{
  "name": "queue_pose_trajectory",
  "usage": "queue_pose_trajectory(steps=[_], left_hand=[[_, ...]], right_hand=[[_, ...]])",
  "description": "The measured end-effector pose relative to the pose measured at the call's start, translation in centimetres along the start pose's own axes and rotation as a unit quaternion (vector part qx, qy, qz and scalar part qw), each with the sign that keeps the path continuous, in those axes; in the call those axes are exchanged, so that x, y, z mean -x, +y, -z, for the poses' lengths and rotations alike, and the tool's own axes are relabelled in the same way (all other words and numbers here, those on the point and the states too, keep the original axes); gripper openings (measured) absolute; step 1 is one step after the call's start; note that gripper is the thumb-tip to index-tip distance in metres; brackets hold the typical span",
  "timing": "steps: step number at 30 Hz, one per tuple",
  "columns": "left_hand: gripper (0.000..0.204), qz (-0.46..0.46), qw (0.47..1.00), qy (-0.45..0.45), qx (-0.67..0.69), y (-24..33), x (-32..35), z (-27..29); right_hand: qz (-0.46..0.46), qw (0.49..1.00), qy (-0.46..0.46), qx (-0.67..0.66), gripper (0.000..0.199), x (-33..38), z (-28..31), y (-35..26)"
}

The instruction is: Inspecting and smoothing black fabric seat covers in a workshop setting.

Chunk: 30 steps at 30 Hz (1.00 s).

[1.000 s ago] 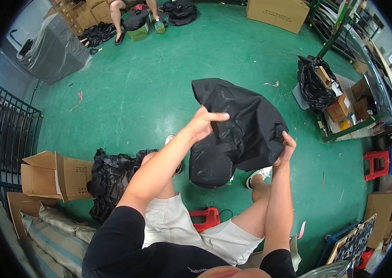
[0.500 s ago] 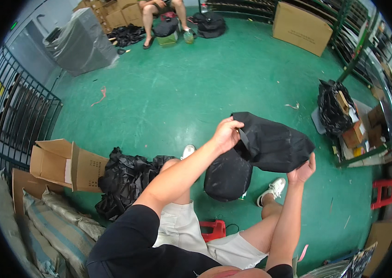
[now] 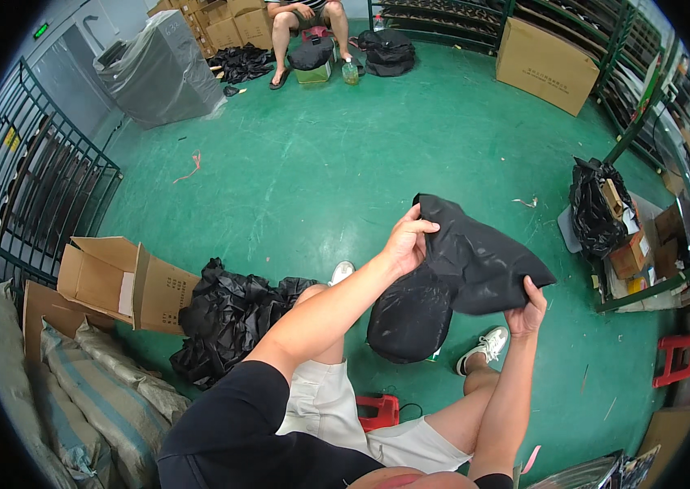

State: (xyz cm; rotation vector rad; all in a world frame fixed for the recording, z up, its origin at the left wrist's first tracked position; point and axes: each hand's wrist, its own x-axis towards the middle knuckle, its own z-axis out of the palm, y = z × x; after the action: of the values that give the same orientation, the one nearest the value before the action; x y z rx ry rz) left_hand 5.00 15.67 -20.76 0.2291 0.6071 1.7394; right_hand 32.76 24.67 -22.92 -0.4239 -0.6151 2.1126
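Compared with a second ago, the black cloth [image 3: 479, 262] has gone from a broad, billowing sheet to a narrower, folded strip, and the view has shifted so that more of a seated person [image 3: 308, 24] shows near 12 o'clock. Now the cloth is held up at about 3 o'clock from the centre, slung between two bare hands. Its left end is pinched by the left hand [image 3: 408, 244], thumb on top and fingers behind. Its lower right end, toward 4 o'clock, is pinched by the right hand [image 3: 528, 311], thumb up, the other fingers partly hidden.

Judging by its creases and sag, the cloth should be light, soft and limp, hard to damage and probably not very slippery, with pale smudges on its matt surface. Holding it by opposite edges looks best, since a single grip would let it droop.

Toward 5 o'clock, a rounded black cushion-like object [image 3: 410, 322] is partly covered by the cloth in this view; whether they touch is unclear. At 8 o'clock lies a crumpled black heap [image 3: 227, 318], beside a cardboard box [image 3: 167, 289] near 9 o'clock.
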Motion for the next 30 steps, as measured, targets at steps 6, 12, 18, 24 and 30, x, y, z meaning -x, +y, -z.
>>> queue_pose_trajectory(steps=[6, 12, 18, 24, 30], left_hand=[[0.056, -0.015, 0.999, -0.034, -0.018, -0.9, -0.4, 0.6], [0.063, -0.027, 0.997, -0.067, 0.010, -0.6, -0.4, 0.5], [0.057, 0.007, 0.998, -0.065, -0.016, -1.0, 0.4, -0.4], [0.040, 0.029, 0.996, -0.086, 0.007, -1.6, -0.7, 1.4], [0.035, 0.013, 0.996, -0.088, 0.020, -1.4, -0.6, 1.2]], right_hand=[[0.024, 0.999, -0.009, -0.032, 0.048, -0.5, -0.6, 0.9], [-0.019, 0.999, -0.041, 0.016, 0.053, -0.3, -2.5, 1.4], [0.010, 0.999, -0.049, 0.010, 0.048, -0.5, -2.2, 1.5], [0.001, 0.997, -0.053, -0.054, 0.038, -0.8, -1.0, 1.3], [-0.051, 0.990, -0.124, -0.040, 0.028, -0.4, -2.3, 1.0]])
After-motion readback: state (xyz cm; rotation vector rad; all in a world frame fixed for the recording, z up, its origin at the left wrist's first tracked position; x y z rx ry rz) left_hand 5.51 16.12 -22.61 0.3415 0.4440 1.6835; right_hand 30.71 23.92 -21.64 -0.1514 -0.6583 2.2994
